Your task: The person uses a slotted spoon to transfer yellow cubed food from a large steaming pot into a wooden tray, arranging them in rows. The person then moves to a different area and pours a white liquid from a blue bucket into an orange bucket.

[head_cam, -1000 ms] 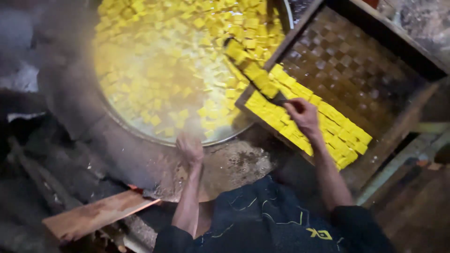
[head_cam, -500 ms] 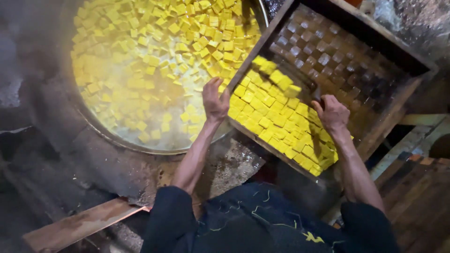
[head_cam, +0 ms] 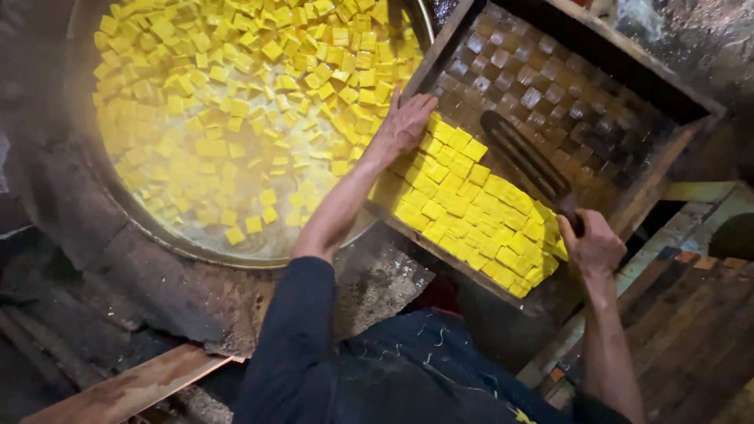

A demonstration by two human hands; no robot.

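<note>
Tipping toward the pan: the wooden tray [head_cam: 667, 165] rests with its lower corner over the rim of the wide metal pan [head_cam: 86, 157]. Left hand [head_cam: 404, 122] lies flat and open, fingers spread, against the tray's left edge beside the yellow cubes [head_cam: 471, 220]. Right hand [head_cam: 593, 247] is closed around the handle of a dark slotted spatula [head_cam: 526, 157] lying in the tray. Upper part of the tray shows bare grid marks; a band of cubes remains packed along its lower edge. The pan holds many loose cubes floating in liquid. Judgement: the tray looks roughly two-thirds emptied, with the remaining band left to clear.
</note>
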